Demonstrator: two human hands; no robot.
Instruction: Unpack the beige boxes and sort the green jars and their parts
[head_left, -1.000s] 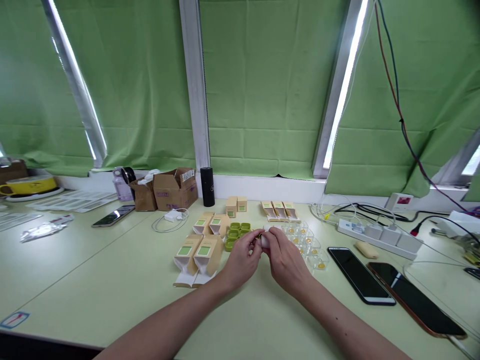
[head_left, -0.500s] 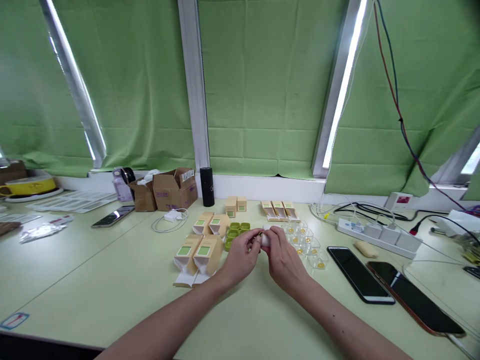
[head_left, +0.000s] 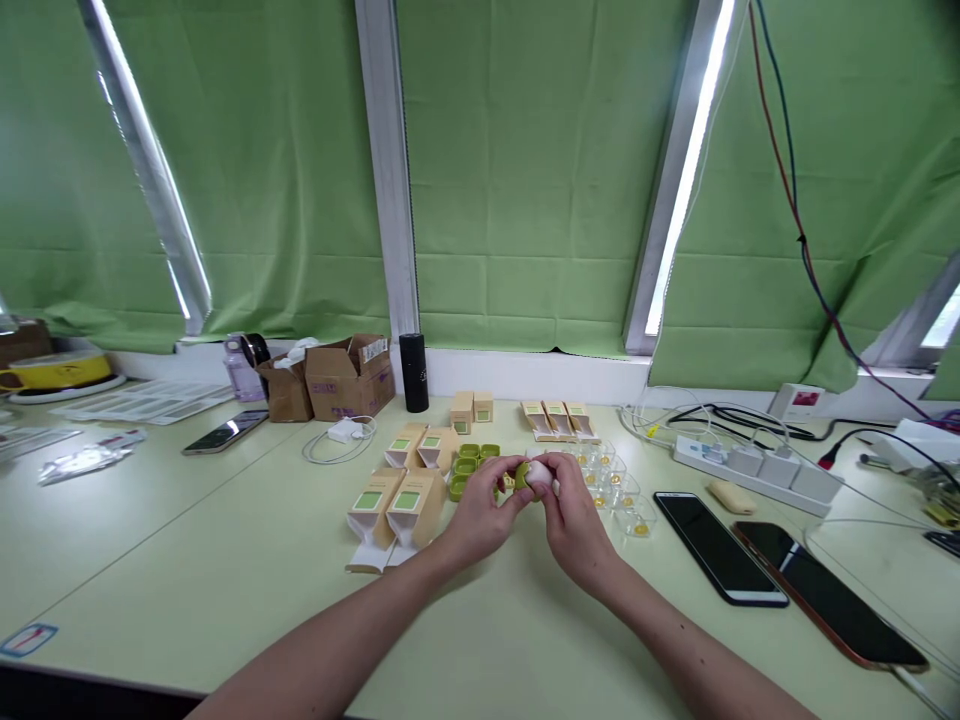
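Above the table, my left hand [head_left: 484, 510] pinches a small green cup-shaped piece [head_left: 520, 474]. Pressed against it is a white rounded piece [head_left: 538, 475], gripped by my right hand [head_left: 571, 510]; whether the two pieces are joined I cannot tell. Just behind my left hand sit several green square cups [head_left: 466, 467], partly covered by it. Clear plastic cups [head_left: 637, 523] with yellow bits in them stand in rows beside my right hand. Left of my hands lie open kraft-paper boxes [head_left: 417, 503] with green labels and unfolded white flaps.
Closed small boxes [head_left: 462, 412] and more open ones [head_left: 556, 422] stand farther back. Two phones [head_left: 720, 548] and a power strip [head_left: 757, 470] with cables lie at the right. A cardboard box [head_left: 349, 380], a black cylinder [head_left: 413, 373] and another phone [head_left: 226, 432] are at the left.
Both hands have turned the held pieces, so the green piece and the white rounded piece now show more. My right hand's fingers have shifted around the white piece.
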